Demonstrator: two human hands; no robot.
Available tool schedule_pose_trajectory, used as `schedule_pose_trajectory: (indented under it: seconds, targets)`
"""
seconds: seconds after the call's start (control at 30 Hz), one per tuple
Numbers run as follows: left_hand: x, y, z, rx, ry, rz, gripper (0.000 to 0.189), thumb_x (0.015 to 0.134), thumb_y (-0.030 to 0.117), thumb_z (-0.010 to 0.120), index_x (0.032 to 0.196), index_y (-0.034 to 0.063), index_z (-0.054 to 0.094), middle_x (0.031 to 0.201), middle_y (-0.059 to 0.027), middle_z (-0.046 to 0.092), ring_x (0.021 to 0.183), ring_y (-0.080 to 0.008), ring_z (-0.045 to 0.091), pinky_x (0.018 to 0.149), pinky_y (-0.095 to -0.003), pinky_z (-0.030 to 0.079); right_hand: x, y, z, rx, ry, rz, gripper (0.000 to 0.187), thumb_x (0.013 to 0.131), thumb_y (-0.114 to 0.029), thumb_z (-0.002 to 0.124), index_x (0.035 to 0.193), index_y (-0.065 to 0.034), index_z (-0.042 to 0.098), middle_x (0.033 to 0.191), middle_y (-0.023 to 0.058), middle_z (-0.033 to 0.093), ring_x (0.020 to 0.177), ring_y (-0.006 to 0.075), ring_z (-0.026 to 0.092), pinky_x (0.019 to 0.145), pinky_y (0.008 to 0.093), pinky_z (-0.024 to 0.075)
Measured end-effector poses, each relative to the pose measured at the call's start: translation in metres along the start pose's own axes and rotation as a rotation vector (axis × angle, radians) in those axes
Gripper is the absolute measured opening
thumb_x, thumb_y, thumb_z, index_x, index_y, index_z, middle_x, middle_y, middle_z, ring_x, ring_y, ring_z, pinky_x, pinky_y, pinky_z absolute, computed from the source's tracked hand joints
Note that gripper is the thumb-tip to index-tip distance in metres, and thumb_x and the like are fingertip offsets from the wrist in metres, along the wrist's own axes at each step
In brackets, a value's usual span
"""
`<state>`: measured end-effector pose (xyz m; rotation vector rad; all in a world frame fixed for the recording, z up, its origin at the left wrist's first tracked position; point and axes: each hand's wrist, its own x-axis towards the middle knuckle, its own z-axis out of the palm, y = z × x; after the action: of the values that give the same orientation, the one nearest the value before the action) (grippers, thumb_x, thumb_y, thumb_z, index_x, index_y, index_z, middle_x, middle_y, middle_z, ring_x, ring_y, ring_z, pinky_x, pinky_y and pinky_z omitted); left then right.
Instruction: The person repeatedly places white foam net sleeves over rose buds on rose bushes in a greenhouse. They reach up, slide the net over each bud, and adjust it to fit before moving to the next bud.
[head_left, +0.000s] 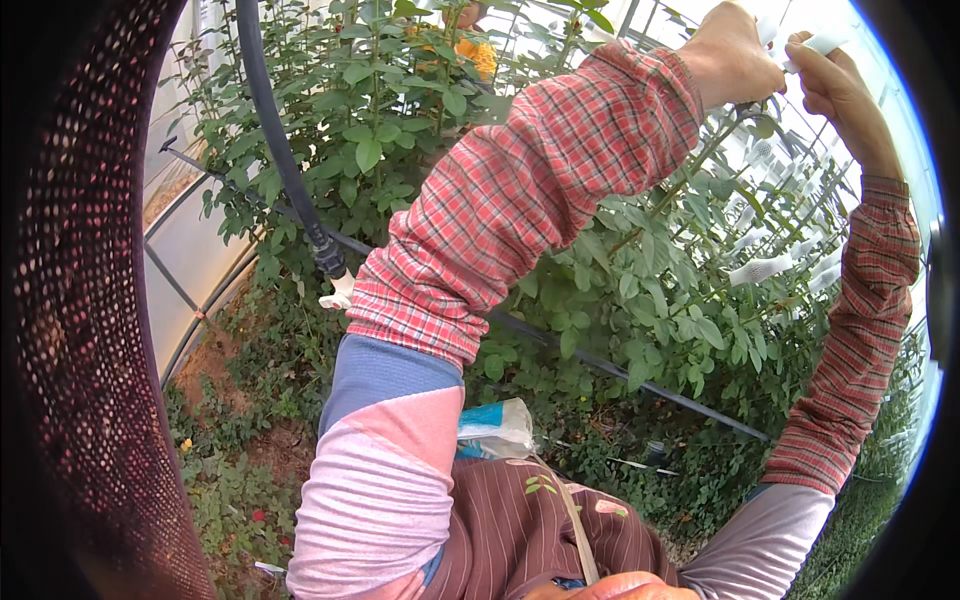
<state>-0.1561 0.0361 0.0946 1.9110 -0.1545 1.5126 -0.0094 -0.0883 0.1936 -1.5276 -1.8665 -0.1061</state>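
Both my hands are raised at the upper right, close together above a leafy stem (705, 154). My right hand (844, 94) pinches a white mesh sleeve (825, 43) between thumb and fingers. Beside it, my left hand (731, 56) is curled with its back towards me, and a bit of white material shows at its fingertips. Most of what lies inside the left fist is hidden. Below the hands, tall rose-like bushes (660, 277) carry several white mesh sleeves, one of them a sleeve (761, 270) hanging sideways near my right forearm.
A black hose (274, 127) with a white fitting (341, 291) hangs left of my left arm. A dark pipe (637, 379) crosses low through the bushes. A plastic bag (499, 427) sits at my waist by a strap (574, 517). Behind the foliage is a person in yellow (480, 56).
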Motion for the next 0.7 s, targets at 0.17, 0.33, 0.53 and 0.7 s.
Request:
schedule_pose_trajectory:
  seconds: [0.17,0.33,0.53,0.7]
  targets:
    - [0.007,0.018,0.013,0.11,0.008,-0.138,0.042,0.074,0.015,0.075,0.099,-0.017,0.064,0.099,-0.0274,0.067,0.099,-0.0319,0.071,0.086,-0.0339,0.057,-0.005,0.013,-0.011,0.021,0.063,0.077,0.04,0.095,-0.034,0.065,0.119,-0.0024,0.059,0.072,-0.0069,0.042,0.058,0.0013,0.035,0.051,0.0171,0.0288]
    - [-0.025,0.058,-0.005,0.6,0.288,0.261,0.054,0.086,0.026,0.068,0.116,-0.0168,0.055,0.101,-0.0266,0.066,0.076,-0.0302,0.066,0.071,-0.0373,0.054,-0.059,0.012,-0.01,0.03,0.271,-0.022,0.035,0.092,-0.028,0.069,0.108,0.0025,0.06,0.065,-0.0024,0.049,0.051,0.0036,0.042,0.046,0.0178,0.033]
    - [-0.172,0.115,-0.111,-0.019,0.31,0.13,0.049,0.097,0.037,0.056,0.117,-0.0085,0.06,0.093,-0.0194,0.069,0.047,-0.0113,0.047,0.044,-0.0278,0.04,-0.22,-0.012,0.028,0.598,0.204,-0.114,0.031,0.088,-0.02,0.073,0.096,0.0084,0.063,0.057,0.0029,0.057,0.043,0.0063,0.05,0.04,0.0186,0.038]
    - [-0.299,0.116,-0.123,-0.217,0.369,-0.163,0.059,0.106,0.043,0.043,0.137,-0.0069,0.039,0.091,-0.0138,0.06,0.041,-0.0016,0.031,0.037,-0.0195,0.026,-0.302,0.005,0.125,0.821,-0.551,0.325,0.024,0.088,-0.011,0.071,0.099,0.01,0.066,0.062,0.0051,0.064,0.046,0.0068,0.056,0.044,0.0206,0.0426]
